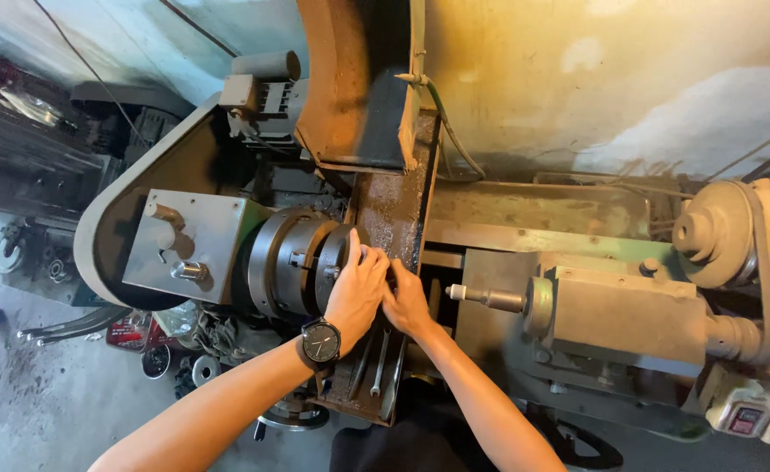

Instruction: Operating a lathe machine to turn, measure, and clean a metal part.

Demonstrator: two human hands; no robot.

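A person's left hand (356,293), a dark wristwatch (320,342) on its wrist, lies cupped over the front face of a dark round lathe chuck (293,260), fingers curled on its rim; the right hand (407,301) presses in just beside it at the chuck's mouth, fingers hidden, so whether it grips anything cannot be told; no workpiece shows in the chuck, so the work looks early, with fitting or tightening seemingly left. Right of the hands the tailstock (617,319) points its centre (481,297) at them; below them wrenches (378,363) lie in a tray; lower left, a red package (127,332) sits on the floor; far right, two pale switch boxes (765,419) with reddish buttons.
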